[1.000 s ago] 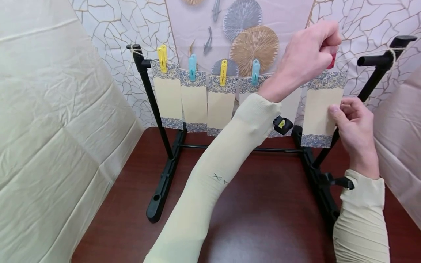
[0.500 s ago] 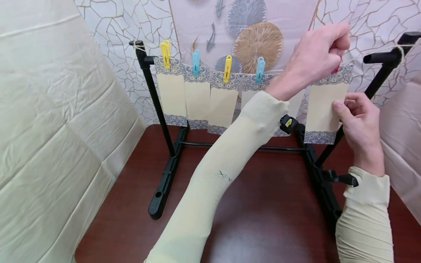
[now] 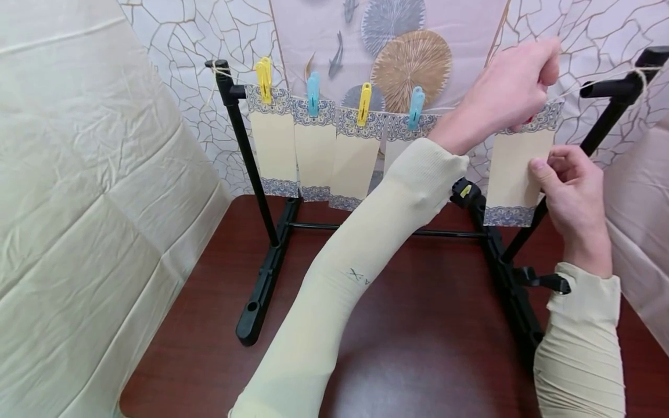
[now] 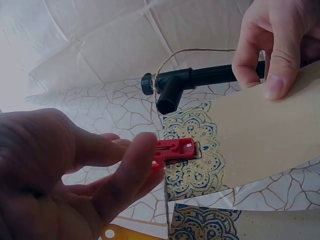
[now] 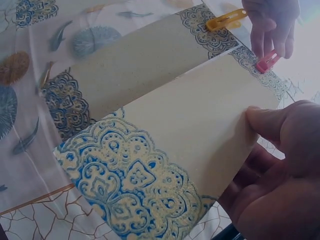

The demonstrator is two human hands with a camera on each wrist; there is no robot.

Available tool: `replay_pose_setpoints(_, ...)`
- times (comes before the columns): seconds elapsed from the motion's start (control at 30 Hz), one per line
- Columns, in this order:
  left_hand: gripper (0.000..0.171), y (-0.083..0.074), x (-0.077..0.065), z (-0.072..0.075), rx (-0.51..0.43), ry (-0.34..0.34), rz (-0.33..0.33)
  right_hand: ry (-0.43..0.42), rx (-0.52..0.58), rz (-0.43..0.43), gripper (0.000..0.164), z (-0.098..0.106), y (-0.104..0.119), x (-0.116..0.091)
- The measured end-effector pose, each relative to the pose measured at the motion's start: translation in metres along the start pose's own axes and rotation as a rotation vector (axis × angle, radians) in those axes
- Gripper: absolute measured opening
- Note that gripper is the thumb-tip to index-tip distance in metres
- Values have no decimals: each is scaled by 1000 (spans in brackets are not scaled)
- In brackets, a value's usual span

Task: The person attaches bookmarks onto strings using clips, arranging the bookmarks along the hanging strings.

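My left hand (image 3: 504, 87) reaches up to the line and holds a red clothespin (image 4: 175, 150) by its handle end. The clothespin's tip lies over the blue patterned top band of a cream card (image 3: 517, 174), right at the string. With thumb in front and fingers behind, my right hand (image 3: 575, 197) pinches that card's right side edge. In the right wrist view the card's lower patterned band hangs toward the camera, and the red clothespin (image 5: 267, 61) shows at its far end. A neighbouring card (image 5: 145, 60) hangs beside it under a yellow clothespin (image 5: 226, 21).
More cards hang along the string from yellow (image 3: 364, 104) and blue clothespins (image 3: 313, 94); my left forearm covers part of them. A black stand (image 3: 245, 168) carries the string, its feet on the dark red table (image 3: 407, 325). Patterned cloth (image 3: 198, 35) stands behind.
The red clothespin has come down from above the card's top edge onto its patterned band, my left hand tilting with it. My right hand keeps its hold. The head view has shifted slightly.
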State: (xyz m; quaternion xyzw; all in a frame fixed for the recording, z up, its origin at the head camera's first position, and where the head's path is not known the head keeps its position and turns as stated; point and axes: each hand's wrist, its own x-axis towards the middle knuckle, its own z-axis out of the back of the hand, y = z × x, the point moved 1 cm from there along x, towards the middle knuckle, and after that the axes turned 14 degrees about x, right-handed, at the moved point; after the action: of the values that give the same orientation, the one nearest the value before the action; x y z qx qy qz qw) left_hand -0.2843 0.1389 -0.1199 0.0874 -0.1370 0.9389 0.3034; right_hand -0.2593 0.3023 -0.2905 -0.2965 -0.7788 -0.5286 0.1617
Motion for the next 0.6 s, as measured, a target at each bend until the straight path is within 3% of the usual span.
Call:
replay_pose_setpoints(0.27, 10, 3, -2, 5, 159, -79, -98, 9, 118, -25, 13, 0, -3, -1)
replay_pose_setpoints(0.33, 11, 3, -6, 7, 188, -100, -112, 7, 102, -26, 13, 1, -2, -2)
replay_pose_setpoints(0.47, 10, 4, -17, 10, 191, -120, -127, 3, -15, -39, 12, 6, 1, -4)
replay_pose_setpoints(0.6, 10, 8, -29, 11, 136, -128, -165, 17, -306, -62, 15, 15, 6, -8)
